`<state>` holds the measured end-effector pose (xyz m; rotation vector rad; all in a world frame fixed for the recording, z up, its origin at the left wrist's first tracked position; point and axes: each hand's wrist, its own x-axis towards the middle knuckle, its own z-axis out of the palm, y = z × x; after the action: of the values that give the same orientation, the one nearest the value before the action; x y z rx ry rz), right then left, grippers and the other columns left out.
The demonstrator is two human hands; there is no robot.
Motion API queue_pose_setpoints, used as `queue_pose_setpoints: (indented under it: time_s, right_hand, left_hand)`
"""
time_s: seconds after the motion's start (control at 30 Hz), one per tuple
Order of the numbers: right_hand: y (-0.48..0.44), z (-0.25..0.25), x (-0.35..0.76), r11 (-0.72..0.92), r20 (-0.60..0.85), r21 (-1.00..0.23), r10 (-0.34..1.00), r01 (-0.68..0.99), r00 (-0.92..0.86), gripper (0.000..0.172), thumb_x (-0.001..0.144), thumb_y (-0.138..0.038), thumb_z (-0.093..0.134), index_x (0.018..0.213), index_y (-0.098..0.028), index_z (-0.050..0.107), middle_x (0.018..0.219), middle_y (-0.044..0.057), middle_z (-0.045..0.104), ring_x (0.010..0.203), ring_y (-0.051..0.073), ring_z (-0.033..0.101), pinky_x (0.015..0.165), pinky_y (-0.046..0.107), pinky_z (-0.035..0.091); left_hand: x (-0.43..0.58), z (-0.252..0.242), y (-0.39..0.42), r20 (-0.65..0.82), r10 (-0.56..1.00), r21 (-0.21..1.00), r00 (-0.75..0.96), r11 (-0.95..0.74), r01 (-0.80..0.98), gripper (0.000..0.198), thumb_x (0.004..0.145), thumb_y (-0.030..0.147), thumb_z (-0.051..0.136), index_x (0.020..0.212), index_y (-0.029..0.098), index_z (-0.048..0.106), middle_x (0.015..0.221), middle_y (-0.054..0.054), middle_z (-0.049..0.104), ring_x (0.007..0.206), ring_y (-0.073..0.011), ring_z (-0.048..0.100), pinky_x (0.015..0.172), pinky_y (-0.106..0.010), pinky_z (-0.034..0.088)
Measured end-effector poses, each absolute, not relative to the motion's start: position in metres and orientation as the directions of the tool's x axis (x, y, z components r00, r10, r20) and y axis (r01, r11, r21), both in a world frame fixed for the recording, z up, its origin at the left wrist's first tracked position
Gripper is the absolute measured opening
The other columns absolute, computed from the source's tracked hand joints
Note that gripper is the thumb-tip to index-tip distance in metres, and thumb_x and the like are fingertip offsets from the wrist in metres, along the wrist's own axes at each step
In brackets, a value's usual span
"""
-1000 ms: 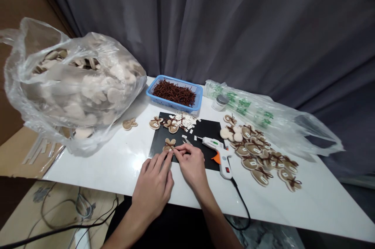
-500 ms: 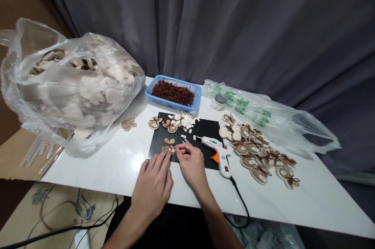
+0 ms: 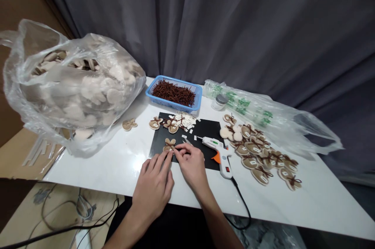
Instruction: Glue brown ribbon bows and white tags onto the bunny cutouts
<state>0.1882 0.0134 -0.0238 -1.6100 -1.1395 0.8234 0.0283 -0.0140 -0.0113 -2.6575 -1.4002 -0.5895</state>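
Observation:
A small tan bunny-shaped felt piece (image 3: pixel 169 142) with a brown bow lies on the black mat (image 3: pixel 208 127). My left hand (image 3: pixel 154 178) rests flat at its lower edge, fingers stretched out and fingertips pressing on it. From the right, my right hand (image 3: pixel 190 161) reaches to the bow with thumb and forefinger pinched together. Whatever is between those fingertips is too small to make out. A pointed metal tip (image 3: pixel 186 141) shows just beyond the right knuckles; the rest of that tool is hidden. A white glue gun (image 3: pixel 215 145) with an orange trigger lies beside this hand.
Finished-looking bunny pieces (image 3: pixel 253 145) are heaped at right. Small white labels (image 3: pixel 186 121) lie behind my hands, before a blue basket (image 3: pixel 148 92) of brown bows. A jar (image 3: pixel 219 103), a clear bag (image 3: pixel 293 128) and a full plastic bag (image 3: pixel 84 93) stand around. The glue gun's cord (image 3: pixel 241 198) hangs over the edge.
The right fingertips have shifted slightly left and up, onto the bow of the felt bunny. My left hand stays in place; the whole view has moved slightly.

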Motion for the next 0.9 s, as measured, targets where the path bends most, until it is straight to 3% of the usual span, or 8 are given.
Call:
queue_pose_setpoints:
  time_s: [0.53, 0.9]
  right_hand:
    - [0.0134, -0.022, 0.1881, -0.105, 0.01, -0.942, 0.941, 0.319, 0.338, 0.034, 0.088, -0.051, 0.072, 0.081, -0.019, 0.08, 0.061, 0.001, 0.069, 0.05, 0.015, 0.06, 0.053, 0.026, 0.043]
    - [0.0126, -0.0218, 0.188, -0.116, 0.001, -0.939, 0.94, 0.323, 0.342, 0.026, 0.087, -0.043, 0.073, 0.081, -0.02, 0.082, 0.06, 0.002, 0.071, 0.053, 0.017, 0.064, 0.052, 0.026, 0.042]
  left_hand:
    - [0.0286, -0.0129, -0.015, 0.346, 0.802, 0.142, 0.486, -0.557, 0.818, 0.052, 0.105, 0.019, 0.049, 0.156, 0.018, 0.06, 0.152, -0.01, 0.07, 0.13, -0.0301, 0.065, 0.109, -0.046, 0.046]
    - [0.0281, -0.0116, -0.0143, 0.34, 0.798, 0.132, 0.498, -0.565, 0.815, 0.052, 0.106, 0.018, 0.047, 0.157, 0.017, 0.059, 0.152, -0.01, 0.07, 0.131, -0.0298, 0.064, 0.109, -0.046, 0.045]
